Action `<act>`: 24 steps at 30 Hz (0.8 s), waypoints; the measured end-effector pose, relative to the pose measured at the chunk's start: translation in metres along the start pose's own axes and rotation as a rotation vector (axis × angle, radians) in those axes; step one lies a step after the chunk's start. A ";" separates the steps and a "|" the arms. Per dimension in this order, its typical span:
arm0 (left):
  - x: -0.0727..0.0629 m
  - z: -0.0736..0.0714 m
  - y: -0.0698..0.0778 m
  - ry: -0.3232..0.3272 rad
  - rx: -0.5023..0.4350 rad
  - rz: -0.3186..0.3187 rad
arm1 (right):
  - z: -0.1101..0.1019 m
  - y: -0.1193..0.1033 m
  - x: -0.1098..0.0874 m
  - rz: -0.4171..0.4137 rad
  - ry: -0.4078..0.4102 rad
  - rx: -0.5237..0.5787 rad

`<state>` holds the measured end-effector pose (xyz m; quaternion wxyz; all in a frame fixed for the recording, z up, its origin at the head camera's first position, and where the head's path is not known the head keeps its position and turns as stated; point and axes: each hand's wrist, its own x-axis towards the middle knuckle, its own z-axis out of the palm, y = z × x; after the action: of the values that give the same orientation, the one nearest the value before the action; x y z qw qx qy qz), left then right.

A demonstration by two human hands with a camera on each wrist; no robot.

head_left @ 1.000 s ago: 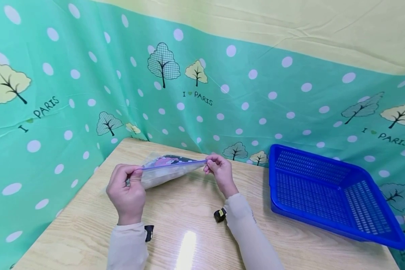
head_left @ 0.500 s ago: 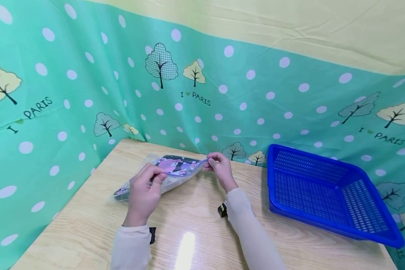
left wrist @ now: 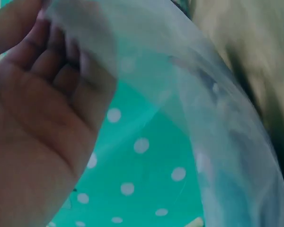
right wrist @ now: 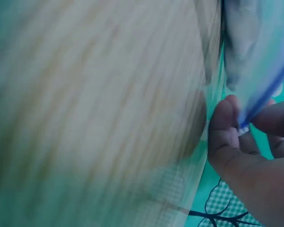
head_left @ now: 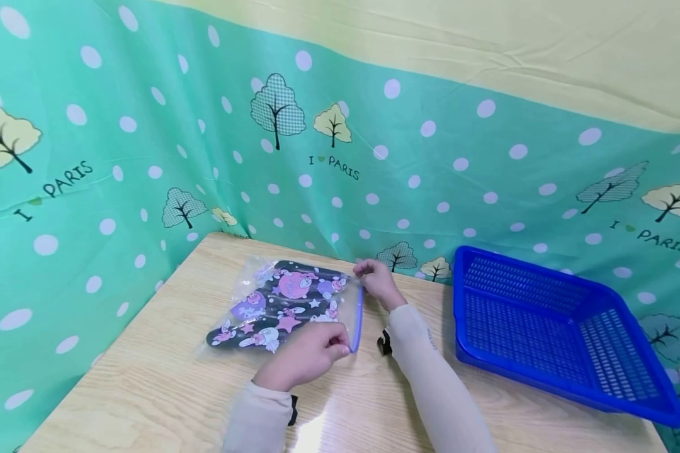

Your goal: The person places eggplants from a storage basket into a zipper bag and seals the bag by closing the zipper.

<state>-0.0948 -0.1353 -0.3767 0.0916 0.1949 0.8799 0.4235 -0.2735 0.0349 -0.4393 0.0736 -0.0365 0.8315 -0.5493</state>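
A clear zip bag (head_left: 351,296) with a blue-purple seal strip lies on the table, its strip toward the right. Inside shows a black item (head_left: 286,302) printed with pink and purple bunnies and stars; its kind is hidden by its folds. My left hand (head_left: 311,355) pinches the near end of the strip, its curled fingers covering that corner. At the far end my right hand (head_left: 378,281) pinches the other corner. The right wrist view shows thumb and fingers closed on the end of the blue strip (right wrist: 270,94). Clear plastic (left wrist: 146,38) reaches the left fingertips in the left wrist view.
A blue plastic basket (head_left: 461,302) with perforated walls stands at the right of the wooden table (head_left: 164,390). Green and yellow cloth (head_left: 226,157) with dots and trees hangs close behind and to the left. Each wrist wears a black strap (head_left: 293,410).
The left hand has swung right and toward the person, still at the strip's near end. The bag has turned and flattened, so its printed contents now face up. The right hand has barely shifted.
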 end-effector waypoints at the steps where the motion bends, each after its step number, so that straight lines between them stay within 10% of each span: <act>1: -0.001 0.001 -0.001 -0.034 -0.012 -0.005 | 0.000 0.001 -0.001 -0.004 0.001 -0.016; 6: -0.011 -0.007 -0.011 -0.083 -0.019 -0.052 | 0.002 -0.004 -0.011 0.005 -0.011 -0.101; 14: -0.033 -0.028 -0.033 -0.014 0.097 -0.434 | 0.009 -0.020 -0.053 -0.064 -0.088 -0.345; 24: -0.019 -0.025 -0.069 0.149 0.126 -0.359 | 0.012 -0.032 -0.113 -0.219 -0.183 -0.529</act>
<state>-0.1044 -0.2000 -0.4151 0.0880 0.0086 0.9296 0.3578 -0.1605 0.0276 -0.4052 0.0766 -0.1935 0.9267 -0.3129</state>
